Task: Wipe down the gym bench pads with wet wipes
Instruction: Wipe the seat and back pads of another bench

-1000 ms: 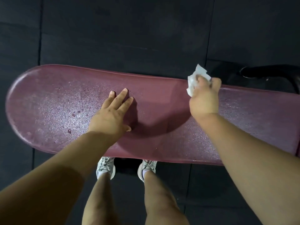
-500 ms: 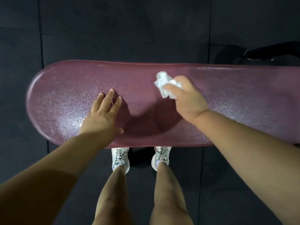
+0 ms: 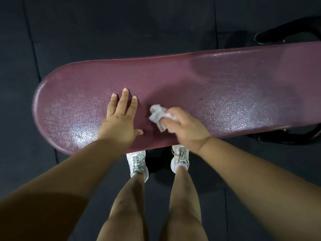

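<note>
A long maroon bench pad (image 3: 217, 94) with a rounded left end lies across the view, its surface glistening wet. My left hand (image 3: 119, 119) rests flat on the pad near its left part, fingers straight and spread. Just right of it, my right hand (image 3: 185, 126) grips a crumpled white wet wipe (image 3: 158, 115) and presses it on the pad near the front edge. The wipe sticks out to the left of my fingers.
Dark rubber floor tiles (image 3: 121, 32) surround the bench. Black frame parts of the bench (image 3: 286, 33) show at the upper right and under the pad at the right (image 3: 286, 138). My legs and white sneakers (image 3: 137, 164) stand close to the pad's front edge.
My right hand has swept the wipe from the pad's far edge leftward and toward me, ending beside my left hand. My left hand has stayed flat on the pad.
</note>
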A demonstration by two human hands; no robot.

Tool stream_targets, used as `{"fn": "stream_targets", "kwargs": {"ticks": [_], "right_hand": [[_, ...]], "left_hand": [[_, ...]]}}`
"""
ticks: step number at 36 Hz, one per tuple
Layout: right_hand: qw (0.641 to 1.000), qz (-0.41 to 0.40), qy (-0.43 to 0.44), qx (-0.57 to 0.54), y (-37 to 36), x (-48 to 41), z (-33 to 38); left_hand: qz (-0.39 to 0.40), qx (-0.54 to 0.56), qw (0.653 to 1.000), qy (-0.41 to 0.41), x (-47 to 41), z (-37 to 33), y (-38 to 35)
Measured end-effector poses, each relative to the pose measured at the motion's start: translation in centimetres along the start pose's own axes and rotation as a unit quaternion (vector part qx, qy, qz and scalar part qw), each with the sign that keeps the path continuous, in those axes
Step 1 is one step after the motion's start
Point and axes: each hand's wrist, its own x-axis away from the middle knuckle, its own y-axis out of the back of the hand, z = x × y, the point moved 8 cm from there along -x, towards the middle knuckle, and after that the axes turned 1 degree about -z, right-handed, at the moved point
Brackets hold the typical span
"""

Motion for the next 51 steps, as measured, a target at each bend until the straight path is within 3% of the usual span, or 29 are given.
{"fn": "stream_targets", "kwargs": {"ticks": [2, 5, 9, 11, 13, 17, 20, 22, 24, 27, 31, 32, 34, 37, 39, 41, 44, 48, 51], "right_hand": [[0.991, -0.074, -0.115, 0.002, 2.4, 0.8, -4.1], [0.926, -0.180, -0.329, -0.051, 4.4, 4.1, -9.6], [0.842, -0.272, -0.455, -0.100, 3.4, 6.4, -8.3], [0.854, -0.277, -0.425, -0.112, 1.7, 5.7, -4.8], [0.902, -0.242, -0.338, -0.116, -0.4, 4.7, -1.0], [0.986, -0.065, -0.129, -0.082, -3.3, 4.0, 2.4], [0.999, 0.010, -0.023, -0.046, -2.1, 5.1, 1.3], [0.998, 0.008, -0.048, -0.027, -0.7, 5.8, -1.3], [0.988, -0.031, -0.152, -0.012, 0.8, 7.2, -4.6], [0.935, -0.161, -0.308, -0.066, 1.7, 10.0, -8.2], [0.878, -0.217, -0.407, -0.131, 0.3, 10.0, -5.6], [0.874, -0.223, -0.408, -0.142, -0.3, 9.5, -4.0], [0.901, -0.212, -0.341, -0.162, -1.9, 7.7, -0.5], [0.972, -0.082, -0.158, -0.153, -5.1, 4.6, 4.9], [0.990, -0.035, -0.036, -0.130, -5.0, 3.5, 7.2], [0.994, -0.034, 0.030, -0.096, -4.0, 3.1, 7.3], [0.997, -0.047, 0.002, -0.055, -2.6, 3.0, 4.3], [0.968, -0.137, -0.194, -0.076, -1.0, 3.3, -1.6], [0.966, -0.196, -0.148, -0.082, -0.3, 3.2, -0.1]], "left_hand": [[-0.005, 0.003, 1.000, -0.003, 0.0, 0.0, -0.1], [-0.013, -0.006, 1.000, -0.006, 0.0, 0.0, -0.3], [-0.020, -0.013, 1.000, -0.005, 0.0, -0.1, -0.4], [-0.025, -0.016, 1.000, -0.005, 0.1, -0.1, -0.5], [-0.027, -0.020, 0.999, -0.009, 0.1, -0.1, -0.6], [-0.026, -0.030, 0.999, -0.013, 0.2, -0.2, -0.8], [-0.035, -0.022, 0.999, -0.014, 0.5, -0.3, -0.9], [-0.050, -0.011, 0.999, -0.018, 1.0, -0.3, -1.1], [-0.060, -0.004, 0.998, -0.016, 1.8, -0.4, -1.4], [-0.061, 0.011, 0.998, -0.002, 2.9, -0.4, -1.5], [-0.080, 0.030, 0.996, 0.039, 4.4, 0.7, -1.3], [-0.083, 0.033, 0.995, 0.049, 4.8, 1.2, -1.3], [-0.079, 0.033, 0.995, 0.057, 5.4, 2.0, -1.5], [-0.051, 0.031, 0.997, 0.051, 5.8, 2.8, -1.9], [-0.041, 0.037, 0.997, 0.047, 5.8, 3.3, -1.9], [-0.041, 0.051, 0.997, 0.040, 5.8, 3.5, -1.6], [-0.047, 0.067, 0.996, 0.036, 5.9, 3.9, -1.2], [-0.063, 0.069, 0.995, 0.038, 6.1, 4.8, -1.0], [-0.067, 0.062, 0.996, 0.019, 6.0, 5.3, -0.9]]}}
